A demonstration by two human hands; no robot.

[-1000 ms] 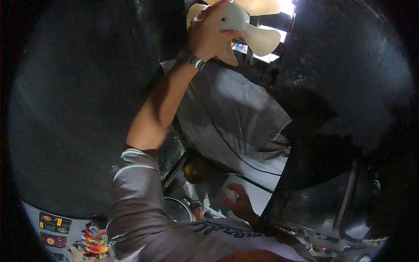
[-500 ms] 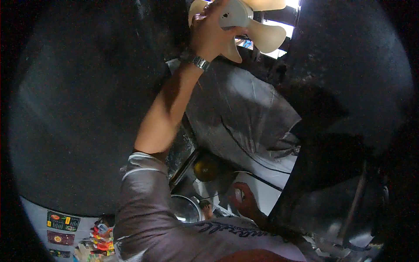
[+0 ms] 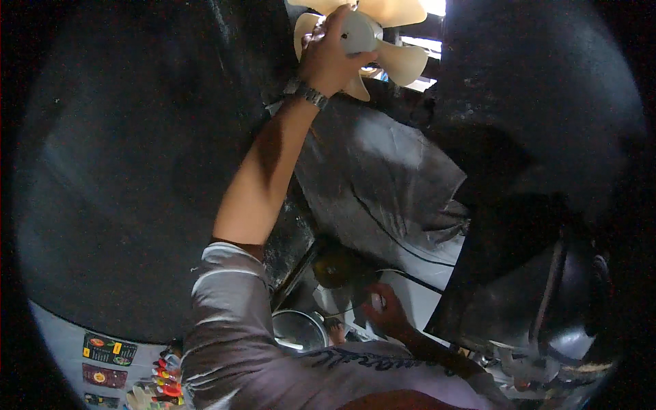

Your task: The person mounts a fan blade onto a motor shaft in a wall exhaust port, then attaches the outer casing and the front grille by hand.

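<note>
High up, a fan (image 3: 403,65) with cream-coloured blades and a pale grey hub is mounted before a bright slatted opening. My left hand (image 3: 326,63), a metal watch (image 3: 314,97) at its wrist, is closed around the side of the hub. Its fingers reach over the top and the thumb presses below. Lower down, near my chest, my right hand (image 3: 384,309) is curled. Something small and pale shows at its fingers, too dim to make out.
Dark, sooty panels (image 3: 137,171) rise on both sides. A grey crumpled sheet (image 3: 389,157) and a dark cable (image 3: 386,232) hang beneath the fan. Below are a round metal pot (image 3: 301,330) and a dark yellowish round thing (image 3: 333,270). Colourful bottles (image 3: 167,376) stand at lower left.
The fan and my left hand sit slightly further left in the picture, and more of the blades shows. The left hand keeps its hold on the hub. My right hand stays curled low down.
</note>
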